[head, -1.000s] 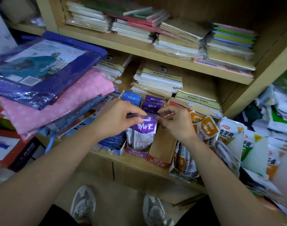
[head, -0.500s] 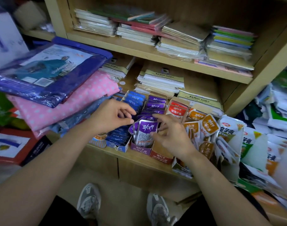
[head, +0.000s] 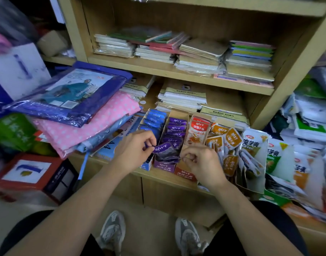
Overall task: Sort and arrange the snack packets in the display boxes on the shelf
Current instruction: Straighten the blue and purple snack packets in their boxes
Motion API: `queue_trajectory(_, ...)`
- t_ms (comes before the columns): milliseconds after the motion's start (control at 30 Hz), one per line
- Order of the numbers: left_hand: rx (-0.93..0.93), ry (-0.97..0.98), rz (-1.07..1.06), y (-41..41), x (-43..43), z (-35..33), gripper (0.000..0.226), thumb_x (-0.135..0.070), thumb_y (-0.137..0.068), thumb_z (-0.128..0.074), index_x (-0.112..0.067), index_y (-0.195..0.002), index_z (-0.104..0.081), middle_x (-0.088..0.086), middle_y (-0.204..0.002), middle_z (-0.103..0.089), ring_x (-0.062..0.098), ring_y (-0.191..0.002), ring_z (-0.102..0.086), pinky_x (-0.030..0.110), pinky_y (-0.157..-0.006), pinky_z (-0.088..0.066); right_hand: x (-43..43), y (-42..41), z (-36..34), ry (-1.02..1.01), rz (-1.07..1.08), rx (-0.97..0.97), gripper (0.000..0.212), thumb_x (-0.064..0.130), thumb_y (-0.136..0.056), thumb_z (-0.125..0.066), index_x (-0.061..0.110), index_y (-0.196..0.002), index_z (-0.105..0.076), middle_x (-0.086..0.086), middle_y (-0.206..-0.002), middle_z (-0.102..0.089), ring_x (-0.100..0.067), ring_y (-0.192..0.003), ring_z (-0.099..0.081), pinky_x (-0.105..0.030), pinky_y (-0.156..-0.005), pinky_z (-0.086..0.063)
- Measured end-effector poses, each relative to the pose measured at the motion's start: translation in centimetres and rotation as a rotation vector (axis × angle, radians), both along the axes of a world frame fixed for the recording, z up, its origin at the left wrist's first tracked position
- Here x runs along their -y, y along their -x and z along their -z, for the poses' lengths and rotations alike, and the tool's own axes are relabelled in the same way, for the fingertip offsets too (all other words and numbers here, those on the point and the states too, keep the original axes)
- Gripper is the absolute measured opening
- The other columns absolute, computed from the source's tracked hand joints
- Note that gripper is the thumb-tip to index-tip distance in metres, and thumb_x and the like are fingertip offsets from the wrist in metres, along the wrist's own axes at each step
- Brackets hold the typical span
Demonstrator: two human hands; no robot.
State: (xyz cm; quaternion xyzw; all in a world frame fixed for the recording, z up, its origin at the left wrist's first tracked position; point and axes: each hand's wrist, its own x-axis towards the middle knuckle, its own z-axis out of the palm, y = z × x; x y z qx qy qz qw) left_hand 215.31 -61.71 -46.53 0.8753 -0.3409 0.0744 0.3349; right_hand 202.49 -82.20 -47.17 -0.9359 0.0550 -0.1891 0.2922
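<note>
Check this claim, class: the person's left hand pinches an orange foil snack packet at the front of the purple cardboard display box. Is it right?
Not quite: the head view shows the left hand pinching a purple foil snack packet, not orange, at the front of the purple cardboard display box.

A small shop: snack packets (head: 177,127) in display boxes (head: 165,166), wrapped notebooks (head: 199,52) and packaged raincoats (head: 75,89) crowd wooden shelves (head: 158,70)
</note>
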Motion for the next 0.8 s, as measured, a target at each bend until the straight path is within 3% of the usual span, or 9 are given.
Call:
queue_trajectory(100,0.051,0.03,-0.016,1.1,0.2,0.8,0.024,-0.01,-0.083,-0.075,-0.03,-0.09,-0.064,-0.016,-0.092,-0.06,-0.002,-0.072,-0.057,0.034,-0.062,-0.053,-0.4,0.1,0.4,-0.158,0.052,-0.031,0.02,0.01,-0.089,-0.071,0.027,-0.098,-0.075,0.012,-0.087,-0.069,-0.003,-0.078,-0.063,-0.023,-0.069,-0.056)
queue_trajectory(233,0.053,0.093,0.004,0.5,0.8,1.3,0.019,-0.011,-0.088,-0.073,-0.025,-0.101,-0.071,-0.015,-0.093,-0.066,-0.006,-0.072,-0.058,0.031,-0.067,-0.054,-1.9,0.0,0.4,-0.646,-0.001,-0.202,0.024,0.011,-0.096,-0.061,0.033,-0.1,-0.072,-0.004,-0.088,-0.075,-0.018,-0.073,-0.073,-0.039,-0.072,-0.063)
queue_trajectory(333,0.038,0.076,0.012,-0.3,1.3,1.3,0.013,-0.015,-0.092,-0.07,-0.023,-0.1,-0.076,-0.013,-0.09,-0.074,0.005,-0.075,-0.066,0.034,-0.07,-0.057,-2.0,0.0,0.5,-0.582,-0.038,-0.203,0.016,0.016,-0.093,-0.066,0.027,-0.099,-0.076,0.005,-0.089,-0.075,-0.01,-0.083,-0.071,-0.029,-0.078,-0.06)
queue_trajectory(567,-0.035,0.067,-0.053,-2.7,3.3,1.1,0.013,-0.022,-0.099,-0.061,-0.023,-0.106,-0.073,-0.008,-0.098,-0.076,0.014,-0.095,-0.07,0.042,-0.074,-0.057,-1.2,-0.7,0.4,-0.54,0.146,-0.032,0.008,0.029,-0.09,-0.074,0.03,-0.082,-0.072,0.015,-0.085,-0.072,0.0,-0.085,-0.067,-0.014,-0.061,-0.05)
queue_trajectory(667,-0.07,0.057,-0.071,-3.4,4.0,0.8,0.012,-0.023,-0.1,-0.059,-0.023,-0.104,-0.07,-0.006,-0.101,-0.075,0.015,-0.1,-0.069,0.045,-0.072,-0.058,-0.2,-1.1,0.6,-0.517,0.238,-0.035,0.01,0.024,-0.09,-0.073,0.031,-0.083,-0.069,0.02,-0.093,-0.068,-0.003,-0.093,-0.065,-0.028,-0.073,-0.059)
queue_trajectory(733,-0.131,0.054,-0.056,-3.7,4.3,0.6,0.01,-0.023,-0.099,-0.059,-0.024,-0.102,-0.069,-0.007,-0.102,-0.074,0.014,-0.101,-0.068,0.044,-0.073,-0.058,0.3,-1.2,0.6,-0.554,0.258,-0.067,0.004,0.025,-0.091,-0.072,0.026,-0.094,-0.071,0.018,-0.102,-0.066,-0.007,-0.099,-0.064,-0.036,-0.077,-0.062)
queue_trajectory(800,-0.225,0.091,0.002,-3.5,4.3,0.0,0.01,-0.02,-0.095,-0.064,-0.028,-0.094,-0.07,-0.013,-0.097,-0.074,0.007,-0.094,-0.068,0.04,-0.078,-0.058,0.4,-1.2,0.7,-0.609,0.27,-0.112,0.016,0.029,-0.091,-0.072,0.025,-0.106,-0.07,0.015,-0.108,-0.066,-0.009,-0.103,-0.065,-0.037,-0.077,-0.063)
